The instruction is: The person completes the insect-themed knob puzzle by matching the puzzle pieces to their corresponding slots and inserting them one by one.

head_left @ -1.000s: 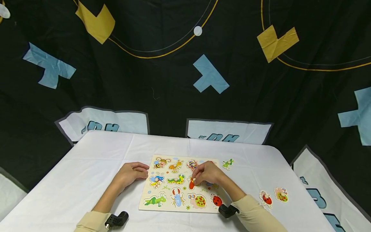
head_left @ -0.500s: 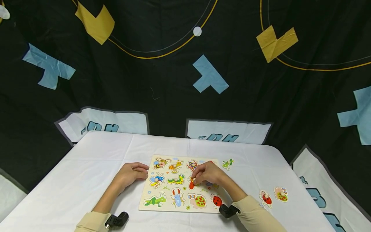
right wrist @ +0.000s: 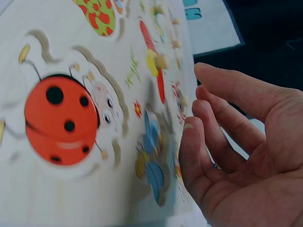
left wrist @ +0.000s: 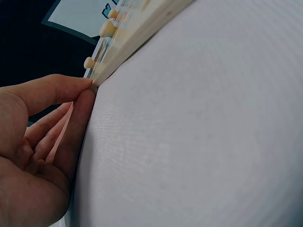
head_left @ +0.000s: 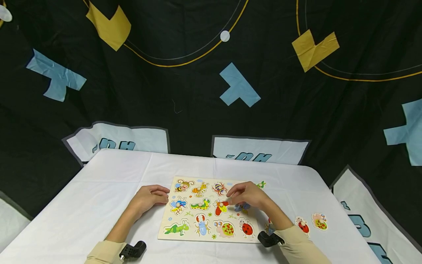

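Note:
A wooden insect puzzle board [head_left: 163,234] lies flat on the white table. My left hand [head_left: 152,196] rests on the cloth at its left side; in the left wrist view the fingertips touch the board's edge [left wrist: 135,45]. A red and yellow bug piece [head_left: 221,208] sits in its recess, its knob [right wrist: 162,61] standing up. My right hand [head_left: 248,195] is just right of that piece, over the board, fingers loosely bent and holding nothing. Below it are a blue bug picture [right wrist: 151,156] and a ladybug picture [right wrist: 61,120], both recesses without knobs.
Right of the board lie a ladybug piece [head_left: 302,224] and a snail piece [head_left: 319,222]. A green insect piece [head_left: 261,184] and a beetle piece [head_left: 269,226] are partly hidden by my right hand and arm. A black curtain [head_left: 184,102] hangs behind the table.
The right hand has let go of the red and yellow bug piece and moved slightly right and up, uncovering it. The left hand has stayed at the board's edge.

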`<state>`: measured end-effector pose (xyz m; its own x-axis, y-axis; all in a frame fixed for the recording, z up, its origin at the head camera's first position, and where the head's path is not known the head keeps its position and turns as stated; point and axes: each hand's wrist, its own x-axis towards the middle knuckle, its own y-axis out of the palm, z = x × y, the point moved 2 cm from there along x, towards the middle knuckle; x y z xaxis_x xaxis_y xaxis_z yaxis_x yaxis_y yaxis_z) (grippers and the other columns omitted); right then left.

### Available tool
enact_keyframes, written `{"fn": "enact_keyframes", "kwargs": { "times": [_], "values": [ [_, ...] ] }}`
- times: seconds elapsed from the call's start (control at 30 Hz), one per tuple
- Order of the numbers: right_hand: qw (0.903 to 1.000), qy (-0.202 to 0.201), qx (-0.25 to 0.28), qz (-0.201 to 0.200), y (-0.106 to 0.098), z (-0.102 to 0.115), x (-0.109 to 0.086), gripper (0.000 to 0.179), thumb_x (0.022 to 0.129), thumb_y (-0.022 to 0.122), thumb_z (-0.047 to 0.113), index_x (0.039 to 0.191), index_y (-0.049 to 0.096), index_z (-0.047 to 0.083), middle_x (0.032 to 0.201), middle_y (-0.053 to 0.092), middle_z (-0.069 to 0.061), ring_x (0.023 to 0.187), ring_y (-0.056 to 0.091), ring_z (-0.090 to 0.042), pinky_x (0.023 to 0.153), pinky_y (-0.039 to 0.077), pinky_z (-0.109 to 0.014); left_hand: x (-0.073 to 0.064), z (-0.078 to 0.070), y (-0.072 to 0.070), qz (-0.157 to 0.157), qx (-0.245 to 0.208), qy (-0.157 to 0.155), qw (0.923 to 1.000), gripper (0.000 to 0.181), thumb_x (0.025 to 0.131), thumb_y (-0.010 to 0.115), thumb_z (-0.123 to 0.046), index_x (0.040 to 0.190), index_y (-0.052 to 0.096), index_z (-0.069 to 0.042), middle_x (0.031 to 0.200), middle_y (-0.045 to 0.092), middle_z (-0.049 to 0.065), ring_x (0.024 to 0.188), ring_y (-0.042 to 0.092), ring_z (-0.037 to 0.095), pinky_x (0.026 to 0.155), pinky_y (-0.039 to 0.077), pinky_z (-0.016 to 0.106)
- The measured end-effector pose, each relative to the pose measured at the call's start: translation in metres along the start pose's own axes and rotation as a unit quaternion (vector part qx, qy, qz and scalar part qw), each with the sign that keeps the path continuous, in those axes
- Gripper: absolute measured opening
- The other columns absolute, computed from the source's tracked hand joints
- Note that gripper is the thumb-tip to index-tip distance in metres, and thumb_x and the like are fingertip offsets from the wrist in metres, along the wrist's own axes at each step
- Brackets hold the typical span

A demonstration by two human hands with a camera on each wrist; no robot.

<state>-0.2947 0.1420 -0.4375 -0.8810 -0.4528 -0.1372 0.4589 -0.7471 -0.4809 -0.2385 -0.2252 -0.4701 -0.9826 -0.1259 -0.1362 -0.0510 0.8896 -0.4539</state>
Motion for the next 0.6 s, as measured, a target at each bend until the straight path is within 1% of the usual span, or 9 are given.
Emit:
{"fn": "enact_keyframes", "kwargs": {
  "times": [0.23, 0.37, 0.6],
  "values": [
    [0.9999, 0.012, 0.005, -0.005, -0.015, -0.005, -0.011, 0.03, 0.076, 0.086, 0.016, 0.103, 0.077, 0.005, 0.078, 0.068, -0.001, 0.07, 0.058, -0.018, 0.066, 0.05, -0.034, 0.0, 0.001, 0.0, -0.001, 0.0, 0.001, 1.0, 0.036, 0.078, 0.082, -0.013, 0.113, 0.074, -0.007, 0.09, 0.077, 0.002, 0.085, 0.066, 0.012, 0.077, 0.049, 0.028],
    [0.9999, 0.011, 0.008, 0.003, -0.025, -0.011, -0.017, 0.031, 0.078, 0.084, 0.015, 0.106, 0.075, 0.003, 0.08, 0.07, -0.001, 0.072, 0.059, -0.019, 0.066, 0.05, -0.035, 0.001, 0.001, 0.001, -0.001, 0.0, 0.001, 1.0, 0.036, 0.078, 0.082, -0.012, 0.113, 0.074, -0.007, 0.09, 0.077, 0.001, 0.084, 0.066, 0.012, 0.077, 0.049, 0.028],
    [0.9999, 0.011, 0.006, 0.007, -0.044, -0.025, -0.03, 0.032, 0.081, 0.08, 0.015, 0.11, 0.074, 0.002, 0.082, 0.073, -0.004, 0.08, 0.064, -0.019, 0.073, 0.052, -0.037, 0.001, 0.001, 0.0, -0.003, 0.009, 0.003, 1.0, 0.036, 0.079, 0.082, -0.014, 0.114, 0.074, -0.007, 0.09, 0.077, 0.001, 0.085, 0.065, 0.012, 0.077, 0.048, 0.028]
  ]
}}
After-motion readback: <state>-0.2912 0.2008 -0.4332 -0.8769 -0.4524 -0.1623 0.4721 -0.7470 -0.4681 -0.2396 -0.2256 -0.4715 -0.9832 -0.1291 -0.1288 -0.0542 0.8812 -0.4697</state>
